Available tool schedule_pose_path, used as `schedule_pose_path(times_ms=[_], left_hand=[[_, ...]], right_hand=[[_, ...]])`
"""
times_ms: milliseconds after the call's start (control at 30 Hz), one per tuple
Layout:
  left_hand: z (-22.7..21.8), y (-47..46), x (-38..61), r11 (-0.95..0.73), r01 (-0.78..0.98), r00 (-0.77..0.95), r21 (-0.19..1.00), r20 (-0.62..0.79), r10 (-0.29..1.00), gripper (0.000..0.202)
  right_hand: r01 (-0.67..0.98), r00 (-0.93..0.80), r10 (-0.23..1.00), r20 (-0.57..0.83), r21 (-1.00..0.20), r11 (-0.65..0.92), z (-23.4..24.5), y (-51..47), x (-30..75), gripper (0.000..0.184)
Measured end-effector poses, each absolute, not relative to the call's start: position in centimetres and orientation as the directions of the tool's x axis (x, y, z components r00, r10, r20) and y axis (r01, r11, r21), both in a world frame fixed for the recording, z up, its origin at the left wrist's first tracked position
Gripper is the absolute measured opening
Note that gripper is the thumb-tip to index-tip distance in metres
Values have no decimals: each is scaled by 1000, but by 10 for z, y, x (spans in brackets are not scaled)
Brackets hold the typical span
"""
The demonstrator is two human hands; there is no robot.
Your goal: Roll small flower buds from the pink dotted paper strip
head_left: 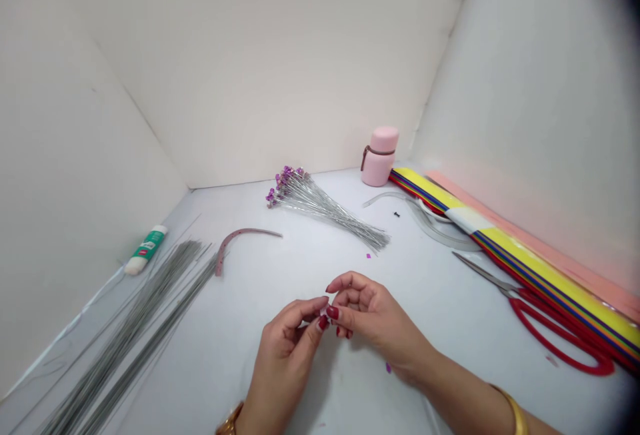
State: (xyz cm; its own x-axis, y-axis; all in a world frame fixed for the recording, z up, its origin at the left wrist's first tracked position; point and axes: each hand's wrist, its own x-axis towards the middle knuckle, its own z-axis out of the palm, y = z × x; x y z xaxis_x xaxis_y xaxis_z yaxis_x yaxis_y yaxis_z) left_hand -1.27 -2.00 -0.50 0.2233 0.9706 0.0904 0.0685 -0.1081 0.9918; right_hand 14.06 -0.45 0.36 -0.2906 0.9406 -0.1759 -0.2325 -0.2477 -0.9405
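Note:
My left hand (293, 338) and my right hand (367, 312) meet above the near middle of the white table. Between their fingertips is a small pale pink piece (324, 311), mostly covered by the fingers. The left thumb and forefinger pinch it; the right thumb rests against it, and whether the right fingers grip it too is hard to see. Beyond the hands lies a fanned bundle of silvery wire stems (333, 208) with purple shiny tips (286, 180). Small purple scraps lie on the table near the right hand, one by the wrist (389, 368).
At left are long grey wires (135, 328), a green-and-white glue stick (147, 249) and a curved pinkish strip (235, 235). At right are red-handled scissors (555, 335), stacked coloured sheets (530, 248) and a clear curled strip (435, 232). A pink flask (380, 156) stands at the back.

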Motion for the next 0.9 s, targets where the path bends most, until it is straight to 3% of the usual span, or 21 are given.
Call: schedule_pose_path(times_ms=[267,433,900], left_hand=[[1,-20,-9,32,-42,246,999,-20,969,18],[0,-20,-8,108,-71,225,992,-89,970,15],[5,-21,-11,-7,-10,235,1000,10,972,18]], right_hand=[[-186,-250,953,-170,-958,-219,2,-9,135,20],[-225,-282,933,-221,-931,-289,0,-10,133,23],[-187,-299,937,-181,-952,-244,5,-9,136,16]])
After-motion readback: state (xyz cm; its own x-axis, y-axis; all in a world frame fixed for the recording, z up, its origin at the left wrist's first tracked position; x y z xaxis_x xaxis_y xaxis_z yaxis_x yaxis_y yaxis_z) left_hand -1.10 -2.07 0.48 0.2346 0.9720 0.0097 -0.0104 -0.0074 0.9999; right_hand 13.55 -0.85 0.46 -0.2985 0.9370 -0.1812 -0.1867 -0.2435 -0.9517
